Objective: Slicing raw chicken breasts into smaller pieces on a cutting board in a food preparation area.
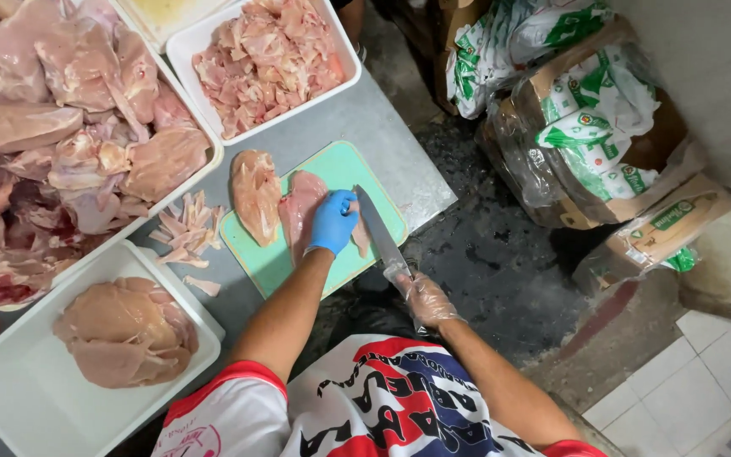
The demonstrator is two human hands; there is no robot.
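Note:
My left hand (332, 222), in a blue glove, presses down on a raw chicken breast (300, 207) lying on a green cutting board (340, 165). A second chicken breast (255, 195) lies at the board's left end. My right hand (426, 298), in a clear plastic glove, grips the handle of a large knife (378, 230). Its blade lies against the meat just right of my left hand's fingers.
A white tray of diced chicken (268, 59) stands behind the board. A large tray of whole raw chicken (61, 127) is at left, and a white tray with trimmed breasts (124, 332) at lower left. Scraps (186, 233) lie on the steel table. Boxes and bags (602, 127) sit on the floor at right.

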